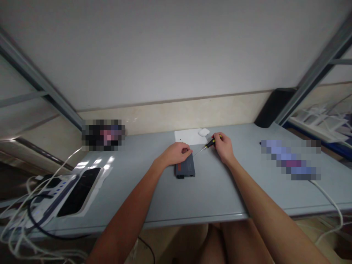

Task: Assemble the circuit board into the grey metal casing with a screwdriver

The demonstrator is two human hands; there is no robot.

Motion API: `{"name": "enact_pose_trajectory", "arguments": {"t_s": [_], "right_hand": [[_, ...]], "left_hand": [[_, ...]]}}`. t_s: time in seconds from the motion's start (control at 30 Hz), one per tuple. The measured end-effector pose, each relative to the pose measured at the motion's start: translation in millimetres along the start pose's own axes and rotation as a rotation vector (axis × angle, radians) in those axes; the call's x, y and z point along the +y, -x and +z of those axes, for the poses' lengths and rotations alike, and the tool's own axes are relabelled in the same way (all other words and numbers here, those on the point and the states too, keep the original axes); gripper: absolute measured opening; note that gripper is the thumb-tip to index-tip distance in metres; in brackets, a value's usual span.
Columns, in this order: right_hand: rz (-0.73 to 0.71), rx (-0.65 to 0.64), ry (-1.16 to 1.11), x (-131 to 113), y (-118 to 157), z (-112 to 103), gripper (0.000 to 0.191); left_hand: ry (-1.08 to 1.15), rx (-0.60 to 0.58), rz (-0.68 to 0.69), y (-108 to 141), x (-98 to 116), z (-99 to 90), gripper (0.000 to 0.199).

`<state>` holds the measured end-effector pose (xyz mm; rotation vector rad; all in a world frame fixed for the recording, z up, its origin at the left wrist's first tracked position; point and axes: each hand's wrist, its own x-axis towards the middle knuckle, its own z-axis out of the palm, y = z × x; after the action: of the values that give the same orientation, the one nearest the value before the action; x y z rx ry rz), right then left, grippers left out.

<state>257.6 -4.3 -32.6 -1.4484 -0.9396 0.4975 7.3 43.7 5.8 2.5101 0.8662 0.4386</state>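
A small dark grey box [187,168] with ports along its near edge and an orange mark lies on the grey desk. My left hand [178,153] curls over the far part of the box and holds it, fingers bent. A black and yellow screwdriver [210,143] is gripped by its handle in my right hand [224,146]. Its metal shaft slants down to the left, the tip at the box's right side. Whether the tip sits in a screw is too small to tell. Behind the hands is a white paper sheet [189,136] bearing tiny dark specks and a white rounded case [204,132].
At the left lies a dark-screened tablet [79,192] beside a power strip [56,194] with tangled cables. A black cylinder [275,106] stands at the back right. Blurred-out items lie at both sides. The desk's front edge [198,220] runs under my forearms.
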Motion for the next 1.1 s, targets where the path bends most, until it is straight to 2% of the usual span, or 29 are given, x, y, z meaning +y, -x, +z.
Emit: {"name": "enact_pose_trajectory", "arguments": {"t_s": [0.2,0.5,1.1], "right_hand": [[0.012,-0.034,-0.008,-5,4,-2,0.032],[-0.014,-0.239,0.014,-21,13,-1,0.033],[-0.053,-0.302,0.051,-21,10,0,0.041]], "left_hand": [[0.021,-0.002,0.006,1,4,0.5,0.026],[0.055,-0.006,0.001,-1,0,5.1,0.031],[0.070,0.009,-0.010,-5,0,7.4,0.033]]}}
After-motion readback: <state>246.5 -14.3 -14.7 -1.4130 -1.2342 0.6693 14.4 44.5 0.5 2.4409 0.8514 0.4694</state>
